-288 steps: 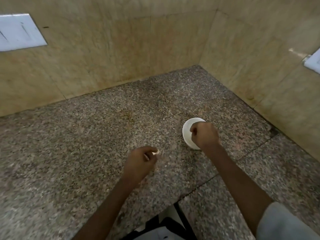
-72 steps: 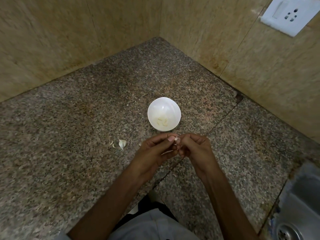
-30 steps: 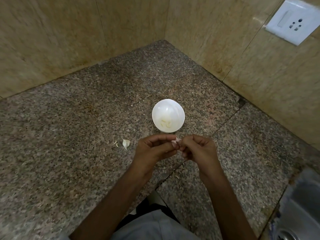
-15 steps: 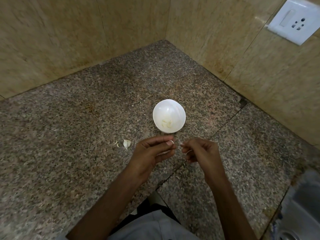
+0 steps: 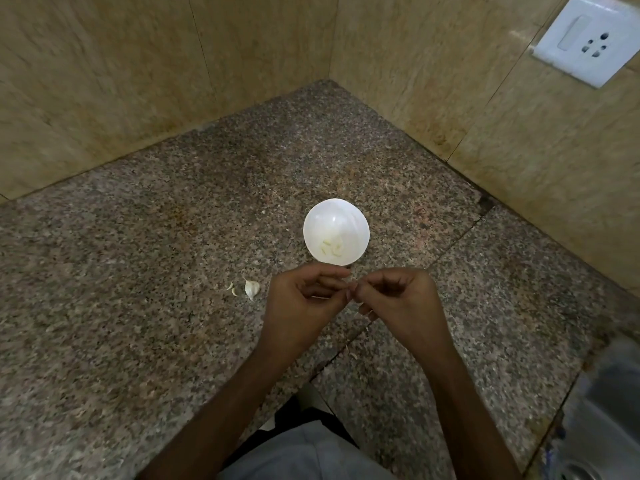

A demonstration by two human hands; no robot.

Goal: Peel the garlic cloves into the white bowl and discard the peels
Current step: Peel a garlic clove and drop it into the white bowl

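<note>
Your grips have closed back together just short of the white bowl [image 5: 306, 221], toward the table's [image 5: 138, 271] near edge: left grip [image 5: 304, 303] and right grip [image 5: 398, 299] both pinch one garlic clove [image 5: 348, 294], mostly hidden. It should be light, firm and slippery once bare, so nip the papery skin at its tip. About four peeled cloves [image 5: 332, 249] lie in the bowl; one unpeeled clove [image 5: 251, 288] lies to its left.

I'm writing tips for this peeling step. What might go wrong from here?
1. The left hand and right hand pinch the nearly hidden garlic clove with fingertips alone; so small a grip may let it drop onto the counter.
2. They work just short of the white bowl, so loose peel might land among the peeled cloves.
</note>
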